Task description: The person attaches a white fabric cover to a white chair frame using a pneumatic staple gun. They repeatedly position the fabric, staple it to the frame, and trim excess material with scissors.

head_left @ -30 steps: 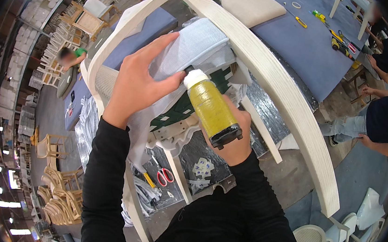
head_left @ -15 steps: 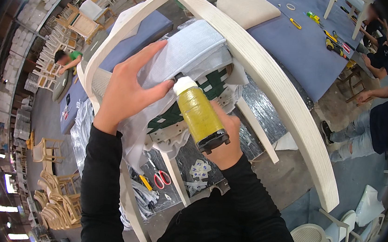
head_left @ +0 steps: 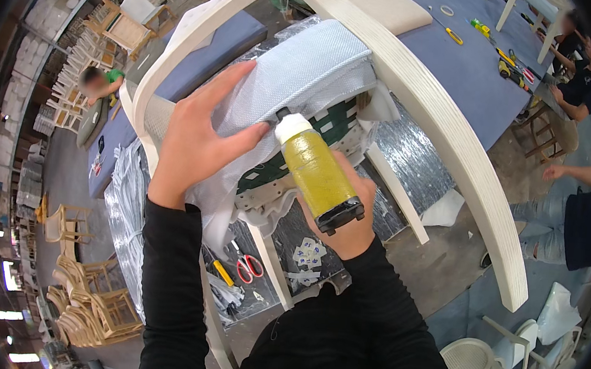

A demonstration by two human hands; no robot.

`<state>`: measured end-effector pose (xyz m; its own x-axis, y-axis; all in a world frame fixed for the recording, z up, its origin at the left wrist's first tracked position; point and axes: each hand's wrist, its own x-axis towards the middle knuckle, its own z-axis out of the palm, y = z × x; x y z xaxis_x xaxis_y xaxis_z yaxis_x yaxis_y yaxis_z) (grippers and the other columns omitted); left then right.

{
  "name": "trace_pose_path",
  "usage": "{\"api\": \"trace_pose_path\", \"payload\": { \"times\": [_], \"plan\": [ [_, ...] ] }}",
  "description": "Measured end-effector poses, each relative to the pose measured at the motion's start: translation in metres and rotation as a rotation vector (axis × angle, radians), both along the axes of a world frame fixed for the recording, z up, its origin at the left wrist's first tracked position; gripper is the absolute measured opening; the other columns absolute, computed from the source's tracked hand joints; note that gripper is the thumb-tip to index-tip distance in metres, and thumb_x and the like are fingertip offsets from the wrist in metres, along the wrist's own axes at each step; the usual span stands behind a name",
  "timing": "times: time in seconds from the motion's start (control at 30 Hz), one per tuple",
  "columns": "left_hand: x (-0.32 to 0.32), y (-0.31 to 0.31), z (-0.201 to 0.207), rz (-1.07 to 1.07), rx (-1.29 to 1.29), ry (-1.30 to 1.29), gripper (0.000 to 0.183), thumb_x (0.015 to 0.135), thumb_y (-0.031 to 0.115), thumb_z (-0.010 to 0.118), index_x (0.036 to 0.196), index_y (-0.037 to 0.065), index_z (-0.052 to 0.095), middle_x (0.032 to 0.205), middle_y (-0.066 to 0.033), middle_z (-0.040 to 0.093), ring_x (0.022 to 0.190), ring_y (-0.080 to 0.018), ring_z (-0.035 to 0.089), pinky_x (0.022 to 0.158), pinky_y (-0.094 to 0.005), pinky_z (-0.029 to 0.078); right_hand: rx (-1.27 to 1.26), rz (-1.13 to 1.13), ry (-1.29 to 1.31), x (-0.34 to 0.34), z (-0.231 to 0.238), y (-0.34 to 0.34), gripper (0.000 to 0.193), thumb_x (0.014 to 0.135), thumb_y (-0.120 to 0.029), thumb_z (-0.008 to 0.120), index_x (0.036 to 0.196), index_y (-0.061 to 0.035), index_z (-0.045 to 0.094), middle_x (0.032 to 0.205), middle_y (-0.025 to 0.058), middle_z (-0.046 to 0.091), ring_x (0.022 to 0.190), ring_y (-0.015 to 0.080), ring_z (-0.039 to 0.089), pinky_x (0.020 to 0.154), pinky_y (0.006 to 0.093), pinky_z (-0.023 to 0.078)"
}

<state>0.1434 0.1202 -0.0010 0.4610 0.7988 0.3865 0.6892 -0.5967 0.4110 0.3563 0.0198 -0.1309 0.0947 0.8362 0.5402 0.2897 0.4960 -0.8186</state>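
An upturned pale wooden chair frame (head_left: 451, 118) stands before me, with light blue-grey woven fabric (head_left: 308, 57) over its seat. Dark green webbing (head_left: 333, 125) shows under the fabric's edge. My left hand (head_left: 197, 136) lies on the fabric with fingers and thumb spread; its thumb tip rests by the edge. My right hand (head_left: 352, 229) is wrapped round a staple gun (head_left: 318, 172) with a yellow-green body, white collar and black end cap. The gun's black nose meets the fabric edge beside my left thumb. The gun's body hides part of my right fingers.
Red-handled scissors (head_left: 249, 269), a yellow cutter (head_left: 224, 272) and small labels (head_left: 309, 253) lie on the plastic-covered table below. A blue-grey table (head_left: 449, 64) with tools and a padded seat (head_left: 387, 8) stands beyond. Other people work at left and right. Stacked chairs (head_left: 95, 307) fill the left.
The staple gun and both hands have shifted slightly right and down in the view, with the gun's nose still at the fabric edge. At the right, another person's arm has moved.
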Motion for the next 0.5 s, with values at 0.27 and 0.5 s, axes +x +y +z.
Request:
{"api": "trace_pose_path", "payload": {
  "times": [0.27,0.5],
  "plan": [
    [-0.004,-0.001,0.0,-0.007,-0.013,-0.027,0.08,0.081,0.019,0.087,0.157,0.005,0.067,0.147,-0.0214,0.075,0.139,-0.032,0.072,0.12,-0.0419,0.05,0.023,-0.002,0.013,-0.006,-0.003,0.001,0.039,0.084,-0.013,0.09,0.119,-0.0046,0.077,0.111,0.0119,0.077,0.085,0.0366,0.078,0.072,0.0391,0.061],
    [-0.01,-0.004,-0.001,-0.006,-0.017,-0.032,0.079,0.081,0.018,0.087,0.156,0.004,0.066,0.149,-0.0206,0.074,0.14,-0.0324,0.071,0.121,-0.042,0.049,-0.04,-0.006,-0.029,-0.017,-0.001,-0.007,0.04,0.086,-0.011,0.089,0.123,-0.0026,0.076,0.108,0.0117,0.079,0.085,0.0359,0.08,0.073,0.0387,0.062]
  ]
}}
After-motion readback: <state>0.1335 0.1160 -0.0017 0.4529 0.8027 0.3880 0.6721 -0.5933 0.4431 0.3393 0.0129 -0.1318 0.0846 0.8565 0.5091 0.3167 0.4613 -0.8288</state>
